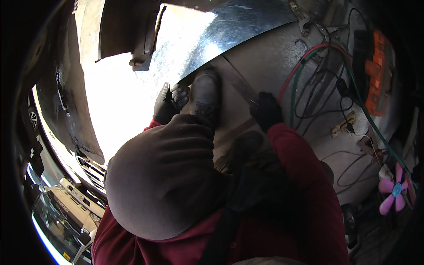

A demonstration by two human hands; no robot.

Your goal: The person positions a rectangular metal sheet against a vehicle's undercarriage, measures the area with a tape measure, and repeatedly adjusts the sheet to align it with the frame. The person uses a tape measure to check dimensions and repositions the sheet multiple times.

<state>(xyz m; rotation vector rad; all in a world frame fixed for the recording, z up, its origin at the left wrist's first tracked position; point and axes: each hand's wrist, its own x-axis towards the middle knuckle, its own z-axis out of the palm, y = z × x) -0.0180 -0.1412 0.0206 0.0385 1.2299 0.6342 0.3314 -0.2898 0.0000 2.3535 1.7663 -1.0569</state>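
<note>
My left hand (168, 104), in a dark glove, is beside my boot (206, 90), near the edge of a large shiny metal sheet (238, 22). Its fingers are half curled but apart, with nothing visible in them. My right hand (267, 111), also gloved, is closed at the end of a flat brownish metal strip (238, 81) on the floor. A small light tip pokes out by its fingers; the rest of what it holds is hidden. My raised knee, in dark cloth, fills the middle of the view.
Red and green hoses (297, 75) loop across the grey floor (269, 57) among dark cables at the right. Beyond them are an orange slotted object (377, 75) and a pink-bladed fan (393, 190). A parked vehicle (66, 216) stands at lower left. Strong sunlight washes out the left side.
</note>
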